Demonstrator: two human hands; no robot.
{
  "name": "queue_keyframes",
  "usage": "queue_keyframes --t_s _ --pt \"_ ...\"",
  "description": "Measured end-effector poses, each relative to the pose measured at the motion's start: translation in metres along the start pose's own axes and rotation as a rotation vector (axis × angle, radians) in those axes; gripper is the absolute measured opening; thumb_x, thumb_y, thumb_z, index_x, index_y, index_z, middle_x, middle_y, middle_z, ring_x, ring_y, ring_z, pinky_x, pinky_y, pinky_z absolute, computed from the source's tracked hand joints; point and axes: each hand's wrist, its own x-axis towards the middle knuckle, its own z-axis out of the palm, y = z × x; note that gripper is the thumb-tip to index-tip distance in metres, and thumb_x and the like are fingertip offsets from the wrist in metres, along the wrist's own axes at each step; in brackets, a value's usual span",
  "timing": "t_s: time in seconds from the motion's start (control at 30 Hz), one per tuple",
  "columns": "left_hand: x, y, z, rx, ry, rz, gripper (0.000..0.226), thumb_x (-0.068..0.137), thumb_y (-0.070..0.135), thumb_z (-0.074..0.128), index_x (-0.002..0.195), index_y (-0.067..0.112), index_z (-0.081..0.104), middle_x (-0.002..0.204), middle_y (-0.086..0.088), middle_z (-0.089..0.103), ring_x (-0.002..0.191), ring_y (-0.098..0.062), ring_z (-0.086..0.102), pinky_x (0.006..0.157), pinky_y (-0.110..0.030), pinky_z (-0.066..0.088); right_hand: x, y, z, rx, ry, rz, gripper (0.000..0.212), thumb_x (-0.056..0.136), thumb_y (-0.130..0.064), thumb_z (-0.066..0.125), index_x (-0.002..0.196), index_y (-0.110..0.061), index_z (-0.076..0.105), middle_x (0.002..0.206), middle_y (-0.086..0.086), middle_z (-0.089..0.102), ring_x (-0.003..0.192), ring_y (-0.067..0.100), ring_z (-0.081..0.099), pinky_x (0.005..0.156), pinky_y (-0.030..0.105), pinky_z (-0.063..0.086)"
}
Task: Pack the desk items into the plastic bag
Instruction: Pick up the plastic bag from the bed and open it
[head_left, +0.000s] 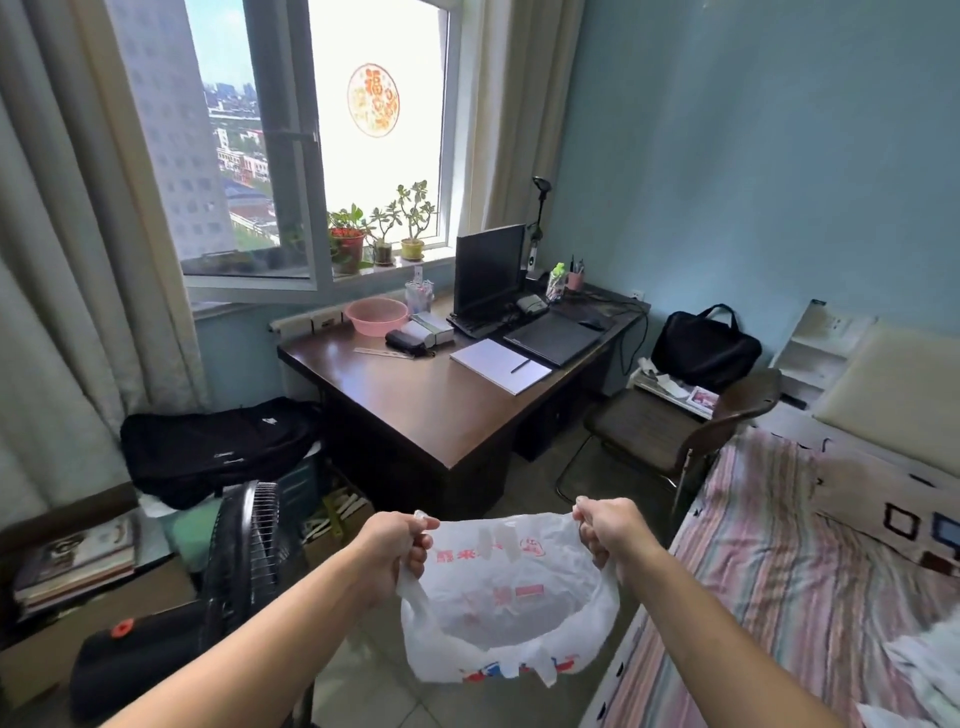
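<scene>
A white plastic bag (506, 603) with red print hangs in front of me, its mouth pulled wide. My left hand (397, 548) grips its left rim and my right hand (608, 530) grips its right rim. Farther off stands the dark wooden desk (415, 410). On it lie a white notebook (498, 366) with a pen (520, 366), a black pouch (405, 342), a ruler (383, 353), a pink basin (376, 315), small boxes (431, 328), a closed laptop (558, 338) and an upright black monitor (488, 270).
A black fan (244, 561) and a black backpack (218, 447) stand at the left. A chair (670, 431) with a black bag (706, 345) behind it is right of the desk. A striped bed (779, 571) fills the right. Potted plants (384, 228) line the windowsill.
</scene>
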Motion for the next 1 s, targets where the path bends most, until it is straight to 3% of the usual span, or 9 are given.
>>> queue_keyframes --t_s 0.3,0.53,0.7,1.0 --pt "0.057 0.046 0.024 -0.029 0.068 -0.021 0.027 0.097 0.006 0.039 0.098 -0.002 0.064 0.058 -0.006 0.045 0.047 -0.01 0.033 0.042 -0.02 0.029 0.083 -0.035 0.025 -0.044 -0.038 0.006 0.038 0.094 -0.012 0.049 0.056 -0.011 0.049 0.041 0.001 0.032 0.036 0.012 0.022 0.037 0.015 0.016" --pt "0.152 0.087 0.057 -0.098 0.094 -0.109 0.027 0.097 0.009 0.04 0.098 -0.001 0.066 0.059 -0.006 0.045 0.049 -0.01 0.033 0.041 -0.019 0.028 0.217 -0.072 0.047 -0.154 -0.126 0.001 0.031 0.09 -0.009 0.048 0.059 -0.012 0.047 0.047 0.002 0.031 0.041 0.012 0.019 0.045 0.022 0.015" --pt "0.222 0.118 0.084 -0.19 0.073 -0.17 0.012 0.095 0.007 0.043 0.094 0.008 0.055 0.049 -0.001 0.038 0.037 -0.009 0.026 0.037 -0.017 0.02 0.311 -0.096 0.047 -0.256 -0.197 0.048 0.033 0.089 -0.007 0.049 0.056 -0.011 0.047 0.042 0.002 0.034 0.035 0.012 0.021 0.041 0.019 0.017" --pt "0.294 0.175 0.12 -0.271 0.1 -0.158 0.026 0.102 0.014 0.038 0.093 0.002 0.06 0.05 -0.001 0.038 0.03 -0.006 0.027 0.028 -0.014 0.022 0.412 -0.145 0.022 -0.338 -0.228 0.008 0.034 0.089 -0.011 0.053 0.054 -0.01 0.052 0.044 0.004 0.043 0.033 0.013 0.031 0.04 0.022 0.024"
